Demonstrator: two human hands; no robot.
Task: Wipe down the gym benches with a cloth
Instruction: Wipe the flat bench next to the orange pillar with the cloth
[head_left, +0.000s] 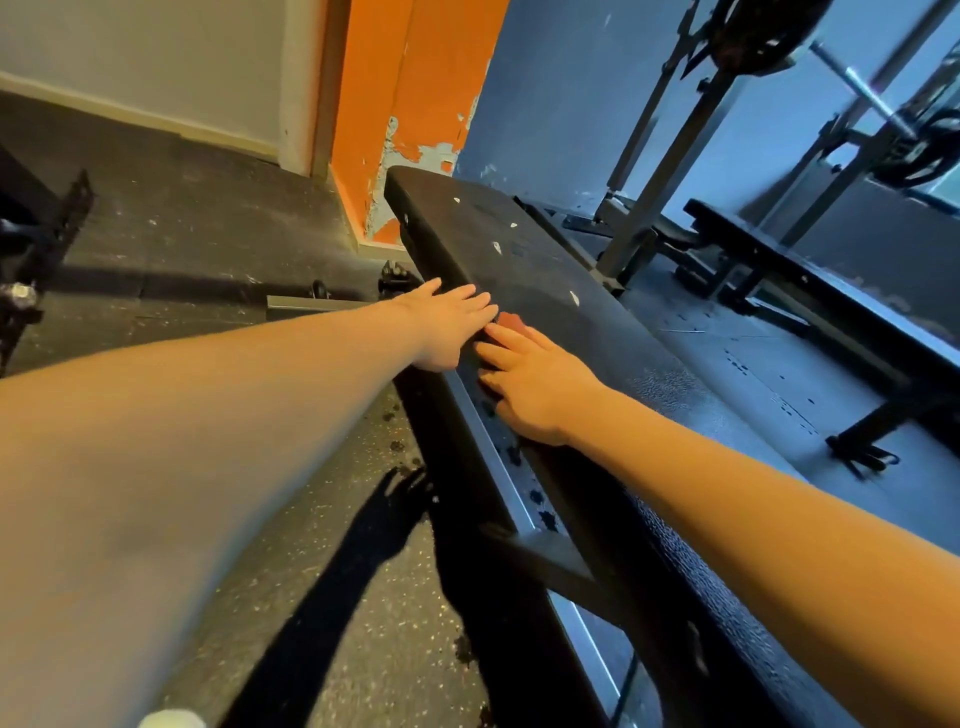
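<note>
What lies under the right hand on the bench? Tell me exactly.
A corner of a reddish cloth pokes out past the fingertips of the right hand, lying on the black bench pad. The rest of it is covered by the hand.

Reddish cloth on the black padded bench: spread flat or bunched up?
Cannot tell: the right hand covers the reddish cloth; only a small corner shows.

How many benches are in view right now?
2. The near bench lies under the left hand and right hand; the second bench stands at right beside the rack. More may be hidden off-frame.
</note>
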